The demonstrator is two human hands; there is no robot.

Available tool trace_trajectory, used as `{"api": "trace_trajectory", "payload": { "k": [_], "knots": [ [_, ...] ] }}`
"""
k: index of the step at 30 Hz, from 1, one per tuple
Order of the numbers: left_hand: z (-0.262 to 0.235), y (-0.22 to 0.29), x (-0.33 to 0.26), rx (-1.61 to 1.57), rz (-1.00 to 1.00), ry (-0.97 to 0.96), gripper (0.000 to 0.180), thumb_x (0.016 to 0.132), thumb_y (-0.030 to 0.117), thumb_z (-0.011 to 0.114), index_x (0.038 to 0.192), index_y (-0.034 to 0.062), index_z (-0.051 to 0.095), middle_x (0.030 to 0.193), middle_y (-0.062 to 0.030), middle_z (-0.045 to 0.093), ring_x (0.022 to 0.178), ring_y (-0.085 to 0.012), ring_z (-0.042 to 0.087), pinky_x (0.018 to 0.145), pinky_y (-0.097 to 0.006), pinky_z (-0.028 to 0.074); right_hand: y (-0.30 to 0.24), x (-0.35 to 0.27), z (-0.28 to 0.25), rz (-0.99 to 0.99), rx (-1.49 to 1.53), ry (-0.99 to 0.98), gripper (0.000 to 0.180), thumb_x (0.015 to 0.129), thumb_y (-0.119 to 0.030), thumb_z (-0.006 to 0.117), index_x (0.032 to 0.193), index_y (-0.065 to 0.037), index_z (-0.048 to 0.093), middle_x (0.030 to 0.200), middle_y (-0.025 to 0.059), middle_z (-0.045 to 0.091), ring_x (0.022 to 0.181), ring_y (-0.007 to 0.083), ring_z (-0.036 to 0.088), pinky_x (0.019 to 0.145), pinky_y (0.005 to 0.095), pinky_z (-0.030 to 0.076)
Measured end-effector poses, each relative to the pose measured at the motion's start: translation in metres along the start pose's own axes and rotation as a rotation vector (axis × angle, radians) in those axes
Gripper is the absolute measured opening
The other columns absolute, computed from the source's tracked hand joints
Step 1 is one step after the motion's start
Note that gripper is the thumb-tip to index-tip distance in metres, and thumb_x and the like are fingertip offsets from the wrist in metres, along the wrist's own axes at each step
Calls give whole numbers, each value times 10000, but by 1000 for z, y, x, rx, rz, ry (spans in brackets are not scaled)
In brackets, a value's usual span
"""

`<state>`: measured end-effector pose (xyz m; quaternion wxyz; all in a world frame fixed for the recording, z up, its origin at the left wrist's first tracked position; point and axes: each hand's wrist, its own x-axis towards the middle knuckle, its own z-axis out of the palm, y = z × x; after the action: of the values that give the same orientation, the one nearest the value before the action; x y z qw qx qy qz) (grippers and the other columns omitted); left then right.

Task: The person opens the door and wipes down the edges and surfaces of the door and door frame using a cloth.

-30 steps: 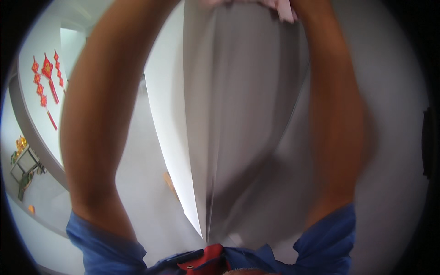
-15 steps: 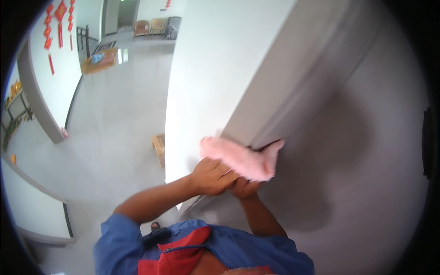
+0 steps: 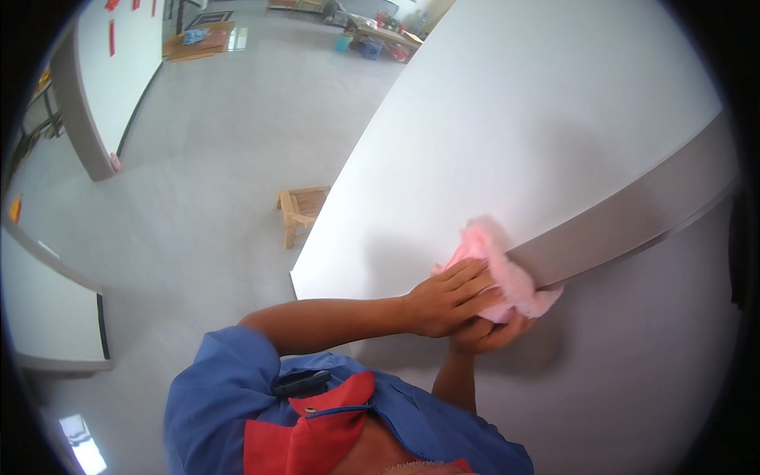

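A fluffy pink cloth (image 3: 495,265) is pressed against the end of a grey strip (image 3: 633,218) that runs between a white wall panel (image 3: 507,134) and a grey wall surface (image 3: 649,356). My left hand (image 3: 451,297) lies flat over the cloth, fingers spread across it. My right hand (image 3: 487,336) sits just beneath, curled under the cloth's lower edge and partly hidden by the left hand. Both forearms rise from my blue and red collared top at the bottom of the view.
A small wooden stool (image 3: 301,207) stands on the grey floor (image 3: 206,142) close to the white panel's edge. A white counter (image 3: 47,317) curves along the left. Far back are a wall with red decorations (image 3: 111,36) and low tables with items (image 3: 380,32).
My arms have come down from overhead, bringing the pink cloth down to chest height. In the last half second the cloth and hands shifted slightly right along the grey strip.
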<state>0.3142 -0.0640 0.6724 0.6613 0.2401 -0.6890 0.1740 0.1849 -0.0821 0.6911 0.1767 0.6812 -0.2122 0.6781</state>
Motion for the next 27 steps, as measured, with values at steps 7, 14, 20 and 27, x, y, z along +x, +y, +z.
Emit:
{"api": "trace_trajectory", "payload": {
  "k": [7, 14, 20, 27],
  "knots": [
    [-82, -24, -20, -55, 71, -74, 496, 870, 220, 630, 1328, 29, 622, 1397, -235, 575, 1268, -429, 566, 1060, -574, 454, -70, -40, 45, 472, 233, 51, 543, 989, -230, 448, 1448, 60, 454, 1485, 271, 450, 1315, 392, 523, 1102, 495, 423],
    [-138, -13, 19, 18, 98, 60, 430, 902, 252, 617, 1284, 64, 676, 1403, -193, 602, 1253, -396, 576, 1077, -518, 447, -97, -20, 61, 329, 118, 71, 544, 990, -237, 448, 1446, 61, 455, 1485, 274, 451, 1319, 391, 523, 1104, 495, 422],
    [-228, 13, -2, -3, 105, 47, 373, 873, 222, 631, 1210, 72, 691, 1303, -168, 633, 1217, -385, 588, 1029, -516, 465, -172, -50, 73, 353, 154, 77, 546, 992, -242, 447, 1445, 62, 457, 1485, 277, 453, 1322, 390, 524, 1106, 495, 421],
    [-300, 62, 109, 158, 150, 53, 367, 844, 243, 659, 1166, 78, 722, 1250, -161, 636, 1143, -365, 600, 937, -468, 499, -224, 73, 98, 223, 231, 83, 547, 994, -248, 447, 1444, 62, 458, 1485, 281, 454, 1326, 388, 524, 1108, 495, 420]
  ]
}}
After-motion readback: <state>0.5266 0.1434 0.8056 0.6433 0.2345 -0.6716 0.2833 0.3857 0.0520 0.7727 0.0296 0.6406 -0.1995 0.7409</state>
